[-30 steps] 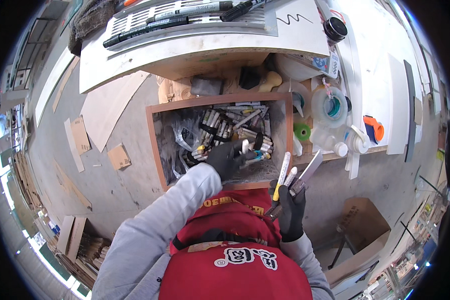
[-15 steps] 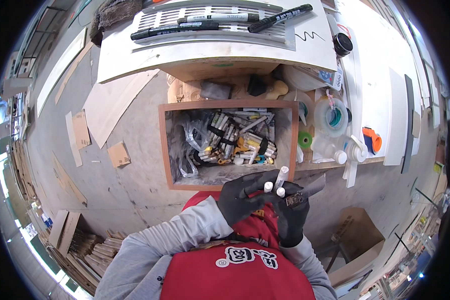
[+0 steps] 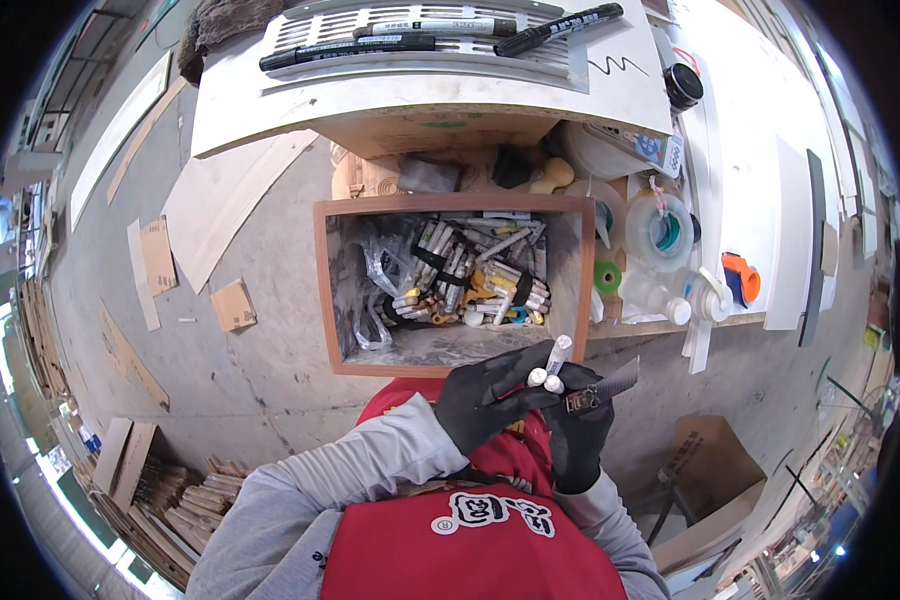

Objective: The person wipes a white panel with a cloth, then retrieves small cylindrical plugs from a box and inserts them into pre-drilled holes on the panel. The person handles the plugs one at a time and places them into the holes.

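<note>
In front of my apron my two black-gloved hands are close together around three white paint markers (image 3: 560,352), whose white ends stick up between the fingers. My left hand (image 3: 480,402) closes on them from the left, fingers pointing right. My right hand (image 3: 578,435) is closed beside it, with a dark grey flat strip (image 3: 615,382), strap-like, sticking out to the right past its fingers. Glove folds hide the lower part of the markers. Just beyond my hands, a brown-rimmed drawer (image 3: 450,370) holds many markers (image 3: 455,270), some bundled with black straps, and clear plastic bags (image 3: 382,268).
Above the drawer, a white board (image 3: 430,110) carries a slotted metal plate and three black or silver markers (image 3: 560,30). To the right stand tape rolls (image 3: 660,235), white bottles and an orange tape dispenser (image 3: 740,280). A cardboard box (image 3: 710,470) sits on the floor at lower right.
The marker ends have come closer together between my hands. The dark strip has shifted slightly left and down. The whole view has moved a little.
</note>
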The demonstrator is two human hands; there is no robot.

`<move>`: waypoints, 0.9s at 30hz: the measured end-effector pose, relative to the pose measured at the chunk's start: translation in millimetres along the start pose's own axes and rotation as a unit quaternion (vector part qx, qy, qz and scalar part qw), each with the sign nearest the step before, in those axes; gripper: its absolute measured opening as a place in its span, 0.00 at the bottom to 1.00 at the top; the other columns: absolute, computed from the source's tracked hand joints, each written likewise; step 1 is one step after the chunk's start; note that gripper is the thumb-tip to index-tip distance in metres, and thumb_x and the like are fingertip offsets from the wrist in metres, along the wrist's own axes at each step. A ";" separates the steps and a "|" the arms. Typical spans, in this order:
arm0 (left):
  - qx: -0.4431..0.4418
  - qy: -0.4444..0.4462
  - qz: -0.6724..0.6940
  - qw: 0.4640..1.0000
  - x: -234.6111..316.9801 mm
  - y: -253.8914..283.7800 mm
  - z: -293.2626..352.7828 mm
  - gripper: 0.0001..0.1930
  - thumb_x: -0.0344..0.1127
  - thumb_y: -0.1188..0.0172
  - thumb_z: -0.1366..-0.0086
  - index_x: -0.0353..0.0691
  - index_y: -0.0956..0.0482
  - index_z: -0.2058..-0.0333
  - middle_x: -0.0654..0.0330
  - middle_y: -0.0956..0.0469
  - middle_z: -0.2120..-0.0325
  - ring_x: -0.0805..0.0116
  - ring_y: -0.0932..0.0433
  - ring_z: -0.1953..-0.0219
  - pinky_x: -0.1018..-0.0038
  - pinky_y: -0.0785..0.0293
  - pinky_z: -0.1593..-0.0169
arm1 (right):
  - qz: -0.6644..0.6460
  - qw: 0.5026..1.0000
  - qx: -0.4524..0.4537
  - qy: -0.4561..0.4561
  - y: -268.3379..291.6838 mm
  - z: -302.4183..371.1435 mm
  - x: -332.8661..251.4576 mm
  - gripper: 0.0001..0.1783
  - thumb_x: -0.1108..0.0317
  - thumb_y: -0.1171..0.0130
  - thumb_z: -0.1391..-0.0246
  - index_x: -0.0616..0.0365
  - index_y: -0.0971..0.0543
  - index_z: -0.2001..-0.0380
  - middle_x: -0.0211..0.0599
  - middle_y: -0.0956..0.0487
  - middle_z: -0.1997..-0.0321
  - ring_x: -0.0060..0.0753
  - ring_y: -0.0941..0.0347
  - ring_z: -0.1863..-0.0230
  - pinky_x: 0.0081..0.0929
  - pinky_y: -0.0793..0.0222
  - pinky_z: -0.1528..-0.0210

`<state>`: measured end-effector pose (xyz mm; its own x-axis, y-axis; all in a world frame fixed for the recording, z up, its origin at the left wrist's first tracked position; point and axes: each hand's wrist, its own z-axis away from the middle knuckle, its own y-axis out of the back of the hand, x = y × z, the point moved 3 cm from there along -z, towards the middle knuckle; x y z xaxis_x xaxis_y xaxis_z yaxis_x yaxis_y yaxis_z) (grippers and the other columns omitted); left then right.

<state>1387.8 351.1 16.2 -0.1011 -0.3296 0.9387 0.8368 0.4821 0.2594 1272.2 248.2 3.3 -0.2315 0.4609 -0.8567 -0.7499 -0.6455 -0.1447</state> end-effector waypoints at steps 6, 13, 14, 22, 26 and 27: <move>0.010 -0.019 0.009 1.000 0.6 -4.7 1.5 0.25 0.38 0.39 0.44 0.39 0.31 0.48 0.54 0.24 0.58 0.62 0.22 0.60 0.72 0.25 0.60 | 0.099 0.993 0.001 0.062 1.8 2.2 -2.7 0.17 0.83 0.38 0.59 0.62 0.25 0.62 0.36 0.23 0.62 0.30 0.26 0.60 0.25 0.30 0.58; -0.002 0.193 0.402 0.895 -14.2 -33.0 5.7 0.21 0.37 0.45 0.37 0.37 0.33 0.47 0.58 0.26 0.56 0.66 0.27 0.51 0.72 0.31 0.50 | 0.229 0.968 0.036 0.097 6.1 5.4 -3.2 0.17 0.78 0.35 0.62 0.58 0.23 0.64 0.38 0.23 0.63 0.35 0.26 0.63 0.28 0.30 0.60; -0.006 0.217 0.431 0.876 -15.6 -38.1 7.7 0.22 0.36 0.51 0.34 0.37 0.39 0.43 0.57 0.29 0.51 0.67 0.31 0.48 0.71 0.35 0.44 | 0.305 0.940 0.017 0.154 6.0 4.3 -4.7 0.18 0.77 0.35 0.64 0.57 0.23 0.64 0.39 0.23 0.63 0.38 0.26 0.63 0.29 0.30 0.60; 0.058 0.298 0.559 0.772 -29.2 -48.0 29.6 0.23 0.41 0.54 0.33 0.37 0.43 0.43 0.53 0.33 0.49 0.65 0.30 0.49 0.70 0.34 0.46 | 0.420 0.869 -0.093 0.245 4.4 10.8 20.2 0.18 0.66 0.40 0.61 0.56 0.22 0.62 0.41 0.23 0.60 0.46 0.27 0.59 0.37 0.31 0.57; 0.039 0.294 0.582 0.757 -42.2 -41.9 41.5 0.23 0.42 0.54 0.33 0.35 0.41 0.45 0.54 0.32 0.49 0.65 0.29 0.51 0.71 0.33 0.47 | 0.407 0.875 -0.155 0.212 -1.7 14.7 27.0 0.18 0.66 0.41 0.59 0.56 0.22 0.61 0.40 0.23 0.59 0.43 0.27 0.58 0.36 0.31 0.57; 0.049 0.316 0.589 0.742 -46.2 -41.0 45.8 0.22 0.41 0.55 0.33 0.35 0.41 0.45 0.53 0.33 0.49 0.65 0.30 0.50 0.70 0.34 0.46 | 0.401 0.877 -0.171 0.204 -3.0 15.7 27.2 0.18 0.66 0.40 0.59 0.56 0.23 0.60 0.41 0.23 0.59 0.43 0.27 0.59 0.36 0.30 0.57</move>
<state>1333.6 383.8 -27.3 0.9681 0.0662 0.2416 0.0991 0.7846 -0.6121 1258.5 272.3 -11.9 -0.3066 -0.4354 -0.8464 -0.2019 -0.8392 0.5049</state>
